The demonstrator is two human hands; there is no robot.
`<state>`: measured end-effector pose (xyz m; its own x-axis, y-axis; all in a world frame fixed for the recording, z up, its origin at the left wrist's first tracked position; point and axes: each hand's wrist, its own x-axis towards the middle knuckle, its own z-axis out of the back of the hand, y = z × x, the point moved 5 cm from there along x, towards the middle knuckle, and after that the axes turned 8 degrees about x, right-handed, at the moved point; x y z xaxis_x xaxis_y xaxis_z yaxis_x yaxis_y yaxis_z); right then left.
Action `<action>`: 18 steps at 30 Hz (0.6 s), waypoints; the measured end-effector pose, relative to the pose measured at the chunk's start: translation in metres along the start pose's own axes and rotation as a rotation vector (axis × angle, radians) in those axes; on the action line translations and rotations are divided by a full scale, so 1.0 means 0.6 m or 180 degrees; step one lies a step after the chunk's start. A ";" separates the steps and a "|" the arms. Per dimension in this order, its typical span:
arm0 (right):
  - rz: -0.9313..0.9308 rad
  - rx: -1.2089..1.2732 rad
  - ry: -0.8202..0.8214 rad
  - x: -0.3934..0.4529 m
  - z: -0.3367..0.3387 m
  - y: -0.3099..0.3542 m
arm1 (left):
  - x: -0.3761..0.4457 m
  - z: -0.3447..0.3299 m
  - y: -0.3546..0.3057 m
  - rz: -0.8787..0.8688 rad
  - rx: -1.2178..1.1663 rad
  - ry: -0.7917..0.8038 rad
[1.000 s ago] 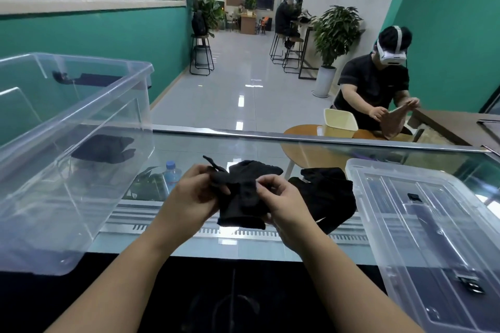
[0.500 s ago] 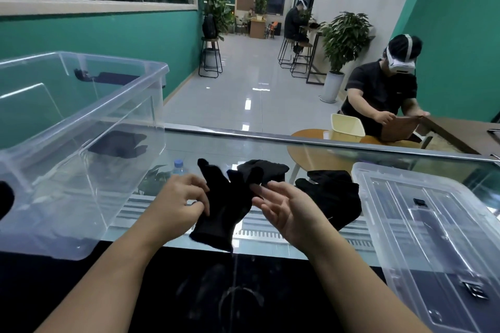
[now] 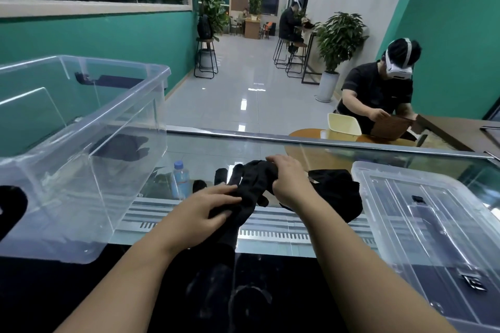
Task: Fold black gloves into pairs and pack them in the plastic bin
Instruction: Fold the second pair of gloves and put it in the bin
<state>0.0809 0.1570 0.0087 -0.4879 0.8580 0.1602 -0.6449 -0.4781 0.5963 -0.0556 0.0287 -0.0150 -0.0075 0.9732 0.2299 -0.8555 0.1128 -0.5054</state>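
Note:
A black glove (image 3: pixel 250 192) lies stretched out on the glass counter in front of me, fingers pointing away. My left hand (image 3: pixel 208 207) presses flat on its cuff end. My right hand (image 3: pixel 288 181) grips its far finger end. A heap of more black gloves (image 3: pixel 338 192) lies just right of my right hand. The clear plastic bin (image 3: pixel 81 143) stands at the left, with a folded black pair (image 3: pixel 121 144) on its floor.
The bin's clear lid (image 3: pixel 433 219) lies on the counter at the right. A water bottle (image 3: pixel 180 181) shows beneath the glass. Beyond the counter a person sits at a round table with a yellow basket (image 3: pixel 343 127).
The glove hung from my left hand with my right hand open beside it; now it is laid down on the counter, my left hand flat on it and my right hand gripping its far end.

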 end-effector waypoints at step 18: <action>-0.0933 0.2478 -0.0426 -0.009 0.057 0.003 | 0.033 -0.045 -0.022 0.0373 0.0985 0.0494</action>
<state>0.1029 0.1578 0.0356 -0.2585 0.9657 -0.0230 -0.1209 -0.0087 0.9926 -0.0303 0.0517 -0.0260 -0.0566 0.9974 0.0444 -0.9698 -0.0443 -0.2397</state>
